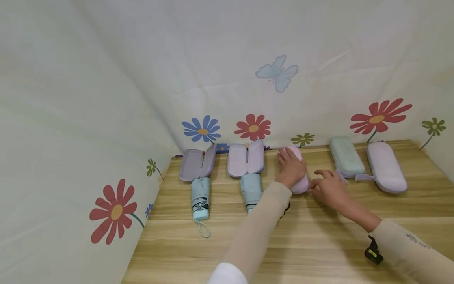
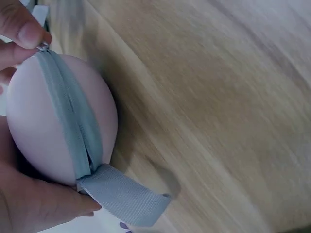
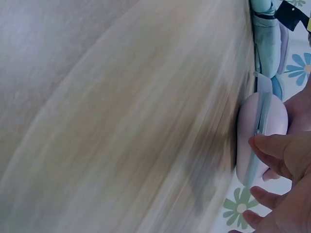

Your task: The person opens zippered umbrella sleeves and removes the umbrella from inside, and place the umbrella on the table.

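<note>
My left hand [image 1: 292, 167] grips a pink zip case [image 1: 301, 186] at the back of the table, its fingers over the lid. With thumb and finger, my right hand [image 1: 328, 187] pinches the zipper pull [image 3: 258, 132] of that case. In the left wrist view, the pull sits at the upper end of the pale blue zip [image 2: 70, 111]. A thin dark gap shows in the zip near the grey strap [image 2: 126, 194], which sticks out by my left thumb [image 2: 48, 201].
To the left, two opened cases [image 1: 193, 163] lie behind two folded light-blue umbrellas [image 1: 200, 193]. A green case [image 1: 345, 156] and a lilac case [image 1: 386, 167] lie at right. A flower-printed cloth [image 1: 213, 59] hangs behind the wooden table [image 1: 319, 252].
</note>
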The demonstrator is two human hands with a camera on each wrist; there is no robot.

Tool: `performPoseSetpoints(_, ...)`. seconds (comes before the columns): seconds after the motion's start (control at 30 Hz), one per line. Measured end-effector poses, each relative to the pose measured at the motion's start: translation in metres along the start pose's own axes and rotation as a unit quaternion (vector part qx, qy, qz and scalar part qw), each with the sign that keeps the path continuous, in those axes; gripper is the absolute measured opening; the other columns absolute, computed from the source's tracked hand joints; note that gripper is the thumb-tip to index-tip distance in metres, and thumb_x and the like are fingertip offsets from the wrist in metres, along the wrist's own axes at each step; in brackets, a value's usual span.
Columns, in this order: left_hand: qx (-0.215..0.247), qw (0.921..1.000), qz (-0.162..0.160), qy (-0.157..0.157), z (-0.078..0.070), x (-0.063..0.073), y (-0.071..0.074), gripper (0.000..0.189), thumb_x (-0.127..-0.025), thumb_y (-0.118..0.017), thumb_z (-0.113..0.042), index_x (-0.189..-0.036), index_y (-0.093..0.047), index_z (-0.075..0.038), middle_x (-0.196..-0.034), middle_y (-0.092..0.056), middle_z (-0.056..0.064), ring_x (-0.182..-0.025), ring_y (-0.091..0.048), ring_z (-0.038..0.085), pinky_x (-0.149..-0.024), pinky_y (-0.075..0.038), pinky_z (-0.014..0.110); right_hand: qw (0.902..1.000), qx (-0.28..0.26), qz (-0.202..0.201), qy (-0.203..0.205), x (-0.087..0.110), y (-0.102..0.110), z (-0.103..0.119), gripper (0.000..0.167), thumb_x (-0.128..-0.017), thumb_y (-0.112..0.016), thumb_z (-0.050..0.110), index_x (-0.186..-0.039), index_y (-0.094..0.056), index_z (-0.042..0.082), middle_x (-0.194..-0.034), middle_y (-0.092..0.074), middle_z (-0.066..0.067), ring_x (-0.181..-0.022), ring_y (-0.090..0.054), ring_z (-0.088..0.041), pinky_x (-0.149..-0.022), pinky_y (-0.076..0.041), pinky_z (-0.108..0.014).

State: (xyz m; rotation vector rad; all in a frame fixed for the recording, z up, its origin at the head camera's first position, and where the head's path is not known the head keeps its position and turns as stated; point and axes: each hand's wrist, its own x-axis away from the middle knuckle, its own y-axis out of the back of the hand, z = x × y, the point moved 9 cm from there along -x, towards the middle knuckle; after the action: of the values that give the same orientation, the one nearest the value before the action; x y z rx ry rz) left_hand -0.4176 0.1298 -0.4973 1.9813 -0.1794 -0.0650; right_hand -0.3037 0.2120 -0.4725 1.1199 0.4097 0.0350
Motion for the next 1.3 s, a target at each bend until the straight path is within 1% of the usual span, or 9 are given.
performPoseSetpoints(0.13,-0.024,0.9997,0.003,-0.008,0.001,-0.001,0.0,0.077,-0.106,-0.043,-0.042,-0.162,-0.011,0.0,-0.166,-0.009,0.024,-0.154,-0.014,0.036,-0.121,-0.025,0.037,0.9999,0.013,-0.008,-0.006,-0.001,0.0,-0.002,0.007,-0.086,-0.081,0.011,-0.081,-0.078,0.015,-0.136,-0.052,-0.031,-0.125,-0.039,-0.06,-0.089,-0.033,-0.081)
performPoseSetpoints(0.27,-0.039,0.9987,0.026,-0.017,0.002,-0.002,-0.003,0.077,-0.107,-0.041,-0.043,-0.162,-0.007,-0.001,-0.167,-0.007,0.024,-0.154,-0.012,0.035,-0.123,-0.02,0.036,0.999,0.041,-0.016,-0.011,-0.005,0.003,-0.005,0.006,-0.088,-0.08,0.012,-0.083,-0.077,0.015,-0.139,-0.05,-0.027,-0.128,-0.036,-0.057,-0.09,-0.033,-0.079)
performPoseSetpoints(0.4,-0.05,0.9969,0.047,-0.04,0.002,-0.003,-0.007,0.077,-0.107,-0.037,-0.043,-0.162,-0.005,0.0,-0.167,-0.005,0.025,-0.155,-0.011,0.034,-0.124,-0.016,0.036,0.998,0.059,-0.023,-0.01,-0.012,0.004,-0.01,0.005,-0.09,-0.078,0.012,-0.085,-0.076,0.014,-0.14,-0.049,-0.027,-0.128,-0.036,-0.057,-0.091,-0.033,-0.076)
performPoseSetpoints(0.53,-0.071,0.9938,0.043,-0.073,-0.003,-0.002,-0.007,0.076,-0.108,-0.037,-0.044,-0.162,-0.009,0.001,-0.166,-0.01,0.025,-0.154,-0.016,0.033,-0.123,-0.017,0.034,0.9971,0.069,-0.026,-0.021,-0.02,0.003,-0.019,0.005,-0.092,-0.076,0.014,-0.087,-0.077,0.012,-0.14,-0.048,-0.027,-0.127,-0.036,-0.058,-0.092,-0.032,-0.076)
performPoseSetpoints(0.67,-0.083,0.9915,0.037,-0.093,-0.007,0.0,-0.006,0.075,-0.107,-0.037,-0.044,-0.162,-0.01,0.0,-0.167,-0.01,0.024,-0.154,-0.017,0.032,-0.123,-0.019,0.033,0.9962,0.071,-0.029,-0.042,-0.03,0.001,-0.031,0.006,-0.093,-0.074,0.014,-0.089,-0.077,0.011,-0.139,-0.049,-0.027,-0.126,-0.037,-0.06,-0.091,-0.033,-0.077)
performPoseSetpoints(0.87,-0.117,0.9856,0.032,-0.118,-0.012,0.001,-0.008,0.074,-0.108,-0.035,-0.045,-0.162,-0.012,-0.001,-0.166,-0.013,0.024,-0.153,-0.019,0.032,-0.122,-0.021,0.034,0.9949,0.06,-0.015,-0.08,-0.042,-0.004,-0.048,0.012,-0.097,-0.068,0.016,-0.092,-0.077,0.011,-0.141,-0.046,-0.027,-0.131,-0.033,-0.059,-0.094,-0.03,-0.077)
performPoseSetpoints(0.97,-0.117,0.9837,0.036,-0.131,-0.014,0.001,-0.009,0.074,-0.108,-0.037,-0.044,-0.162,-0.012,-0.001,-0.166,-0.014,0.024,-0.153,-0.021,0.033,-0.122,-0.022,0.034,0.9946,0.058,-0.013,-0.085,-0.049,-0.004,-0.053,0.014,-0.099,-0.066,0.015,-0.094,-0.077,0.009,-0.141,-0.045,-0.028,-0.131,-0.031,-0.06,-0.094,-0.028,-0.077)
performPoseSetpoints(1.17,-0.131,0.9766,0.066,-0.158,-0.017,0.0,-0.017,0.075,-0.108,-0.037,-0.045,-0.163,-0.009,-0.003,-0.168,-0.008,0.021,-0.154,-0.016,0.03,-0.123,-0.016,0.031,0.9933,0.071,-0.019,-0.089,-0.058,0.0,-0.064,0.014,-0.098,-0.066,0.014,-0.098,-0.076,0.005,-0.14,-0.044,-0.031,-0.13,-0.03,-0.06,-0.095,-0.027,-0.076)
performPoseSetpoints(1.3,-0.149,0.969,0.086,-0.178,-0.018,0.002,-0.021,0.075,-0.108,-0.035,-0.046,-0.163,-0.005,-0.004,-0.169,-0.007,0.018,-0.155,-0.014,0.027,-0.123,-0.013,0.029,0.9916,0.088,-0.014,-0.094,-0.063,0.003,-0.07,0.011,-0.097,-0.067,0.012,-0.097,-0.076,0.005,-0.141,-0.043,-0.032,-0.131,-0.029,-0.06,-0.095,-0.027,-0.075)
